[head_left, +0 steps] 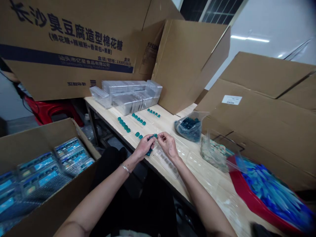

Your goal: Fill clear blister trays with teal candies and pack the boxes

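Head view: a strip of small teal pieces (151, 144) is held between both hands, just above the wooden tabletop (164, 126). Left hand (144, 148) grasps the strip's lower part, fingers curled around it, wrist bent. Right hand (168, 145) pinches its upper end between fingertips, forearm angled inward. Rows of teal pieces (124, 125) lie near the hands. Clear plastic trays (130, 97) stand beyond, a plastic bag of teal pieces (189, 128) lies right, and a carton of packaged goods (41, 174) stands left.

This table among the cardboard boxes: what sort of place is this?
Probably a small food-packing workshop: a printed marshmallow carton, stacked plastic trays on the table, and an open box of packaged goods.
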`<state>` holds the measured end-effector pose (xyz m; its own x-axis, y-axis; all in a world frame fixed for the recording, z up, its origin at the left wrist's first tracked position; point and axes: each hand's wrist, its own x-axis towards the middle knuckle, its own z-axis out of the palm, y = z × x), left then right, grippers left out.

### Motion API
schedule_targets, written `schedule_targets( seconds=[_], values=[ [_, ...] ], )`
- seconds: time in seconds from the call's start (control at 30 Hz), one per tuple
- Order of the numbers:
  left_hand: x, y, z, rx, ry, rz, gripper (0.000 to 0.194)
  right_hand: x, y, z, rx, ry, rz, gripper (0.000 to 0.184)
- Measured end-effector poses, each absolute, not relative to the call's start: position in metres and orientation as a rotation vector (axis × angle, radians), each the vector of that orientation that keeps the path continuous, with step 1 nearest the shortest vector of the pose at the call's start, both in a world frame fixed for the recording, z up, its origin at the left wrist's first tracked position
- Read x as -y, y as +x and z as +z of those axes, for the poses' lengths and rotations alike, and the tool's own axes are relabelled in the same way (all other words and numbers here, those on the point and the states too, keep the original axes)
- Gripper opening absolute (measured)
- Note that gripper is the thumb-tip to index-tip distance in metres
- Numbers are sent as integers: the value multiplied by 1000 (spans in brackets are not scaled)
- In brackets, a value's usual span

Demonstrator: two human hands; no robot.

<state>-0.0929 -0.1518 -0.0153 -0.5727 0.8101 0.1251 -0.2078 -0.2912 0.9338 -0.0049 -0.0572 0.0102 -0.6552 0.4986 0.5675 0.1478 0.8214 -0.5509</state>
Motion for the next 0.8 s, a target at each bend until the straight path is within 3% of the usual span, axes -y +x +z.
schedule_targets(
  seconds=[0.13,0.3,0.47,0.57,0.7,0.8],
  values=[
    [151,-95,-18,-1292,798,1916,29,57,-3,10,2330,-366,360,13],
    [150,-95,-18,-1429,799,1909,25,55,-4,8,2324,-419,449,11],
    [150,-99,-20,-1439,845,1905,34,56,-3,7,2335,-376,494,12],
    [147,-105,-24,-1680,946,1933,25,55,-5,9,2294,-456,766,12],
    [141,-110,-31,-1999,1256,1943,17,51,-10,12,2170,-585,1298,33],
    [138,-111,-35,-2084,1413,1868,16,50,-15,13,2081,-617,1487,35]
  ],
)
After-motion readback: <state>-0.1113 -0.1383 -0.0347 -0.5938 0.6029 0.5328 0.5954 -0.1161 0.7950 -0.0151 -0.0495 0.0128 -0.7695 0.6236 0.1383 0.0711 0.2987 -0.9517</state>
